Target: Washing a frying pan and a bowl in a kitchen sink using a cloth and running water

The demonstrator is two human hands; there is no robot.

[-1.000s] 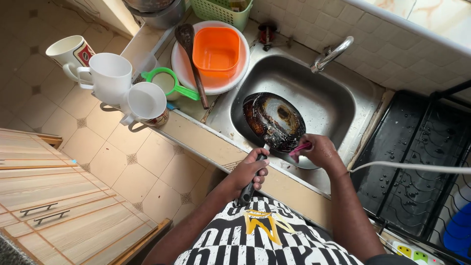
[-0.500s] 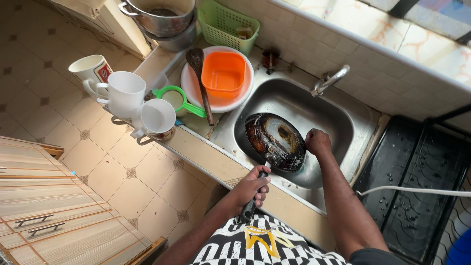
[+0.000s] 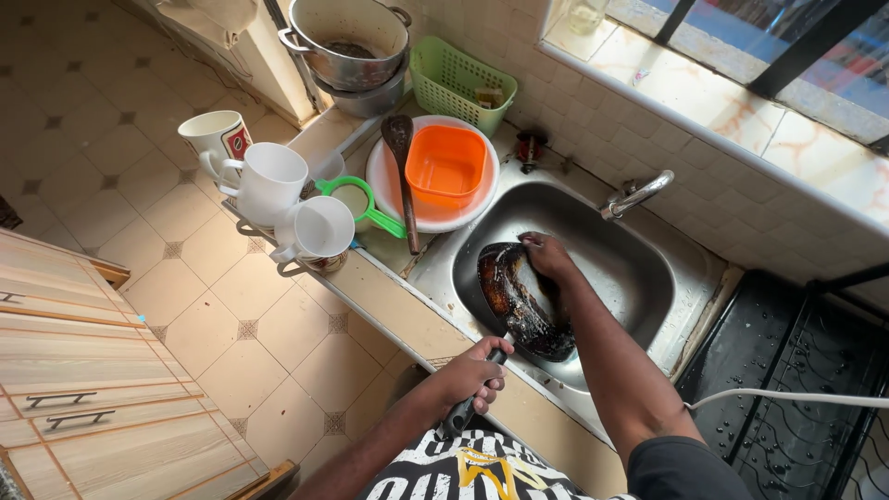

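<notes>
The round black frying pan sits tilted inside the steel sink, well short of clean: its inner face looks blotched with dark brown, greasy residue, glossy and wet, so most of the scrubbing appears left to do. The left hand is wrapped tight around the pan's black handle — over the table edge. The right hand presses on the pan's far rim; whether it clasps a scrubber cannot be told.

White mugs, orange bowl, green basket, steel pots
</notes>
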